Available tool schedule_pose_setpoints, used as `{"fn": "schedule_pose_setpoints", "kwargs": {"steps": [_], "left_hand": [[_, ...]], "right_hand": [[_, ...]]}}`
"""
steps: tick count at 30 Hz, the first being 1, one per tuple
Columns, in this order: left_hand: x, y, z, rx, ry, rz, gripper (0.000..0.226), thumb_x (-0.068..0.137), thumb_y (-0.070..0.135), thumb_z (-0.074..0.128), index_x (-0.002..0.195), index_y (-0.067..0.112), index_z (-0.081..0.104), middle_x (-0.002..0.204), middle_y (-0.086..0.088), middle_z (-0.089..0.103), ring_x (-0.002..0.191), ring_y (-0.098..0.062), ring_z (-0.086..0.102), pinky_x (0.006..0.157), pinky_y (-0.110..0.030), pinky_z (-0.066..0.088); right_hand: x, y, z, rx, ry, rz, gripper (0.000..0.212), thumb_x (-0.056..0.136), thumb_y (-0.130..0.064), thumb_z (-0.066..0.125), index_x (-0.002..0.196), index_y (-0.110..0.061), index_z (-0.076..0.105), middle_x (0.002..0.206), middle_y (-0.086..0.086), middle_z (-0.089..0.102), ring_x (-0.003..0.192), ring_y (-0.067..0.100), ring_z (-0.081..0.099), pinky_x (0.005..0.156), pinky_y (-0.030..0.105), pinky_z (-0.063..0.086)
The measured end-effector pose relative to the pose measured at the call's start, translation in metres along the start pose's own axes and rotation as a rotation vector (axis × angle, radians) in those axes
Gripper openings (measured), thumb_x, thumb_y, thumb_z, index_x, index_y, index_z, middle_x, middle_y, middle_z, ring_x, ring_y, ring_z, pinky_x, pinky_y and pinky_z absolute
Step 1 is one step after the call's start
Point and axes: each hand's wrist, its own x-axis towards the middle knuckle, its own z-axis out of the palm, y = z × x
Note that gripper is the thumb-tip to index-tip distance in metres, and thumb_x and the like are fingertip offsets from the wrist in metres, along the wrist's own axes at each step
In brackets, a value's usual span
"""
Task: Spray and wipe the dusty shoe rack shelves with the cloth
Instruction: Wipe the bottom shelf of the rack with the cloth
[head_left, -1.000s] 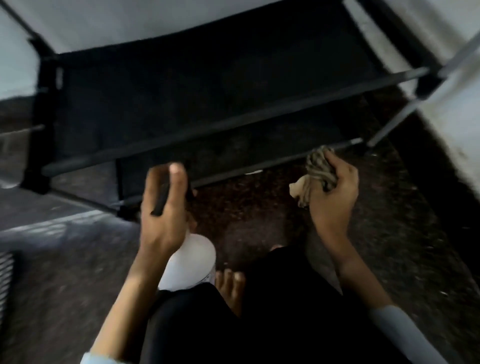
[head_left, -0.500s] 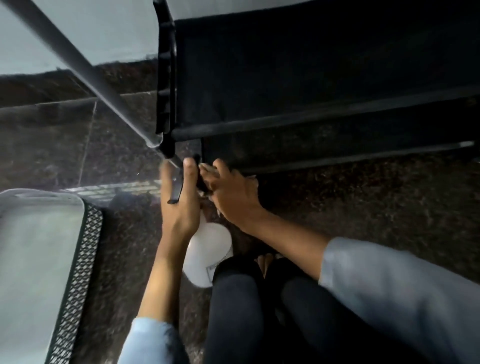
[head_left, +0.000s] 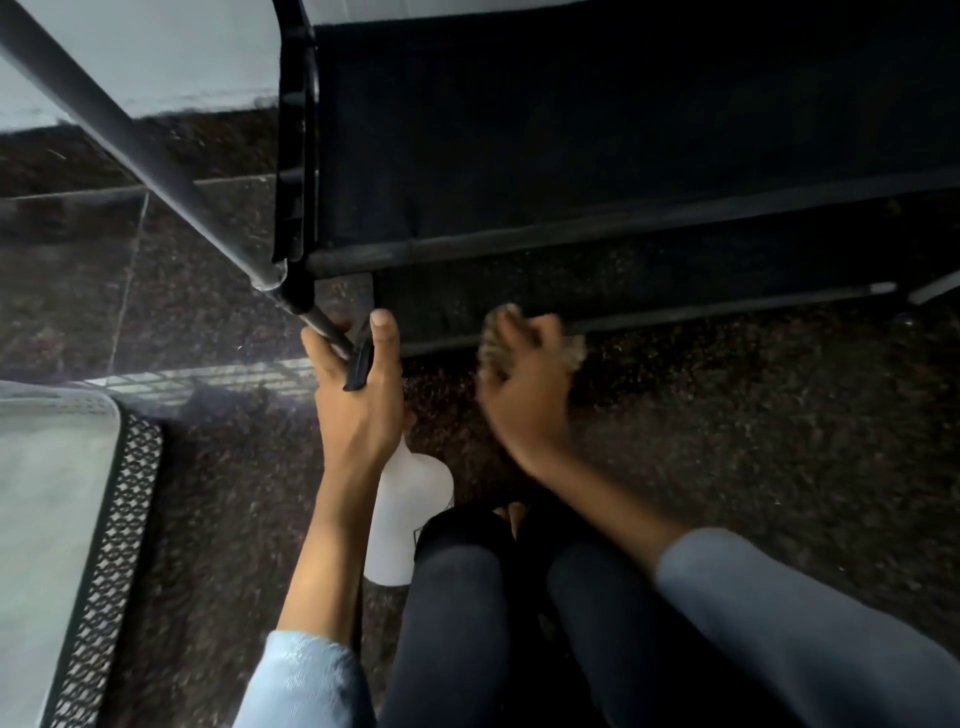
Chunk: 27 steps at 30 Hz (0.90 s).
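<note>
Only the head view to go on, so here's what it shows. The left hand (head_left: 358, 410) is wrapped around the neck of a white translucent plastic spray bottle (head_left: 410, 514), with a finger on its black trigger (head_left: 359, 364). The nozzle end sits right by the front left corner of the black fabric shoe rack (head_left: 571, 156), near the grey metal upright pole (head_left: 130, 140). The right hand (head_left: 524, 395) is blurred but clearly bunched around a brownish checked cloth (head_left: 496, 343), which pokes out above the knuckles just at the front edge of the lowest shelf (head_left: 597, 299). That bottom shelf is speckled with dust; the dark shelf above is too dim to judge.

What could go wrong, as I see it:

- The bottle is aimed close to the corner frame, so a squeeze could mostly hit the pole or the dark speckled stone floor (head_left: 753, 441) rather than the fabric.
- The cloth is wadded tight. Wiping with a ball like that probably just pushes dust off the front edge onto the floor, or onto the person's bare toes (head_left: 511, 512) right below.
- Too much spray on fabric could turn the dust into smears.
- The pale woven mat with the black lattice border (head_left: 78, 519) at the left is close enough to catch overspray.
</note>
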Motion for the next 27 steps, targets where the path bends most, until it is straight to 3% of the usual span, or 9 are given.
{"fn": "schedule_pose_setpoints", "kwargs": {"steps": [3, 8, 11, 14, 17, 20, 22, 24, 27], "left_hand": [[0.001, -0.002, 0.000, 0.010, 0.003, -0.020, 0.049, 0.093, 0.061, 0.045, 0.121, 0.022, 0.035, 0.113, -0.004, 0.060, 0.101, -0.024, 0.059, 0.084, -0.042, 0.046], [0.005, -0.005, -0.005, 0.018, 0.000, 0.005, 0.048, 0.090, 0.060, 0.042, 0.119, 0.023, 0.036, 0.108, 0.000, 0.058, 0.097, -0.019, 0.058, 0.083, -0.039, 0.044], [0.007, -0.003, -0.001, 0.038, 0.019, -0.008, 0.039, 0.097, 0.056, 0.041, 0.122, 0.027, 0.032, 0.098, 0.007, 0.052, 0.091, -0.019, 0.050, 0.084, -0.040, 0.039], [0.005, 0.000, 0.000, 0.068, 0.027, -0.022, 0.044, 0.100, 0.051, 0.039, 0.135, 0.026, 0.028, 0.106, 0.001, 0.051, 0.098, -0.022, 0.046, 0.090, -0.043, 0.038], [0.007, 0.001, 0.000, 0.067, 0.052, -0.040, 0.043, 0.099, 0.051, 0.041, 0.129, 0.022, 0.030, 0.106, -0.001, 0.051, 0.100, -0.027, 0.050, 0.093, -0.048, 0.041], [0.000, 0.006, 0.005, 0.070, 0.044, -0.065, 0.054, 0.098, 0.052, 0.044, 0.132, 0.014, 0.026, 0.099, 0.003, 0.050, 0.102, -0.028, 0.049, 0.098, -0.049, 0.040], [-0.008, 0.004, 0.012, 0.078, -0.010, -0.111, 0.078, 0.095, 0.056, 0.047, 0.148, 0.016, 0.006, 0.119, -0.002, 0.053, 0.117, -0.030, 0.048, 0.106, -0.048, 0.037], [-0.015, 0.003, 0.025, 0.057, -0.067, -0.161, 0.109, 0.083, 0.074, 0.050, 0.154, 0.015, -0.009, 0.141, -0.010, 0.048, 0.132, -0.027, 0.044, 0.113, -0.046, 0.034], [-0.017, 0.005, 0.041, 0.102, -0.078, -0.175, 0.136, 0.059, 0.095, 0.045, 0.154, 0.005, 0.011, 0.132, -0.002, 0.060, 0.126, -0.017, 0.052, 0.110, -0.038, 0.038]], "right_hand": [[-0.019, -0.035, 0.032, 0.076, -0.281, -0.281, 0.037, 0.082, -0.017, 0.054, 0.118, -0.023, 0.050, 0.113, 0.015, 0.050, 0.098, 0.026, 0.051, 0.086, 0.041, 0.048], [-0.010, -0.040, 0.045, 0.083, -0.402, -0.365, 0.028, 0.088, -0.013, 0.059, 0.116, -0.014, 0.056, 0.128, 0.008, 0.038, 0.102, 0.021, 0.054, 0.084, 0.034, 0.050], [-0.012, -0.035, 0.030, 0.178, -0.214, -0.222, 0.011, 0.094, -0.017, 0.057, 0.103, -0.022, 0.061, 0.119, 0.015, 0.047, 0.077, 0.010, 0.061, 0.068, 0.031, 0.054], [-0.006, -0.002, -0.005, 0.260, -0.021, 0.136, 0.025, 0.085, 0.005, 0.063, 0.109, 0.001, 0.061, 0.106, 0.004, 0.046, 0.065, -0.011, 0.056, 0.059, 0.004, 0.045], [0.025, 0.061, -0.058, 0.253, 0.309, 0.489, 0.043, 0.078, 0.012, 0.066, 0.117, 0.013, 0.049, 0.115, 0.018, 0.054, 0.087, 0.008, 0.061, 0.070, 0.002, 0.042], [0.054, 0.105, -0.090, 0.184, 0.432, 0.603, 0.039, 0.080, 0.005, 0.068, 0.116, 0.011, 0.056, 0.116, 0.019, 0.053, 0.098, 0.023, 0.060, 0.080, 0.001, 0.039], [0.051, 0.096, -0.082, 0.182, 0.396, 0.548, 0.029, 0.082, 0.000, 0.067, 0.110, 0.007, 0.061, 0.105, 0.006, 0.055, 0.093, 0.016, 0.061, 0.080, 0.002, 0.037], [0.034, 0.061, -0.055, 0.134, 0.267, 0.364, 0.030, 0.081, -0.011, 0.068, 0.107, -0.024, 0.064, 0.107, 0.009, 0.059, 0.102, 0.025, 0.059, 0.089, 0.012, 0.037], [0.010, 0.015, -0.012, 0.160, 0.052, 0.099, 0.025, 0.081, -0.023, 0.066, 0.098, -0.039, 0.058, 0.111, 0.014, 0.054, 0.099, 0.027, 0.058, 0.090, 0.036, 0.048]]}}
